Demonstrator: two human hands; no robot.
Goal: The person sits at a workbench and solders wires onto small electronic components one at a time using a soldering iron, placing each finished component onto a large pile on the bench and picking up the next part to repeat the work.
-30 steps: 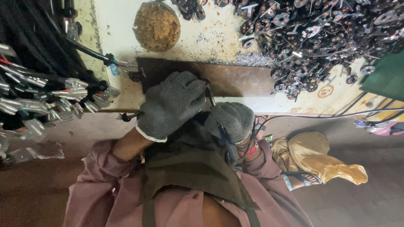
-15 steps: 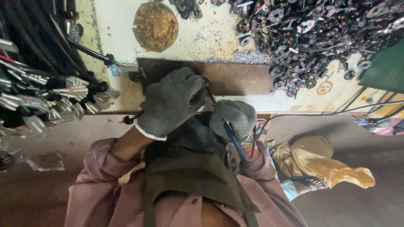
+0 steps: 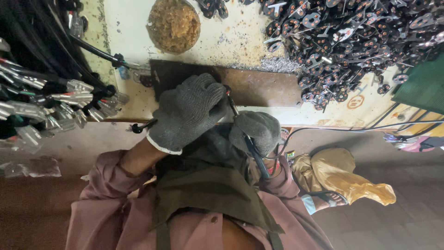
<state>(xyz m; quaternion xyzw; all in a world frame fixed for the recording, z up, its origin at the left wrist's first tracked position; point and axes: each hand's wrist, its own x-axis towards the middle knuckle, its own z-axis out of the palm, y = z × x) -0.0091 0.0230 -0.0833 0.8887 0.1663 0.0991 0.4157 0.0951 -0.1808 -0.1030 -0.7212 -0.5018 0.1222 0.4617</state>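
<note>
Both my hands wear grey knitted gloves. My left hand (image 3: 187,111) is closed with its palm down at the near edge of a dark brown metal plate (image 3: 259,88) on the workbench; what it grips is hidden under the glove. Just to its right and closer to my body, my right hand (image 3: 256,130) is closed around a thin dark tool (image 3: 253,150), and the shaft slants from the left hand's fingers down toward my chest. The two hands nearly touch.
A big heap of small dark metal parts (image 3: 351,37) fills the bench's far right. A round dish of brown shavings (image 3: 175,24) sits behind the plate. Cables with metal connectors (image 3: 55,99) hang at left. A yellow-brown bag (image 3: 344,178) lies on the floor at right.
Both hands stay in place at the plate's edge. The tool in my right hand has shifted only slightly, and the view has drifted a little.
</note>
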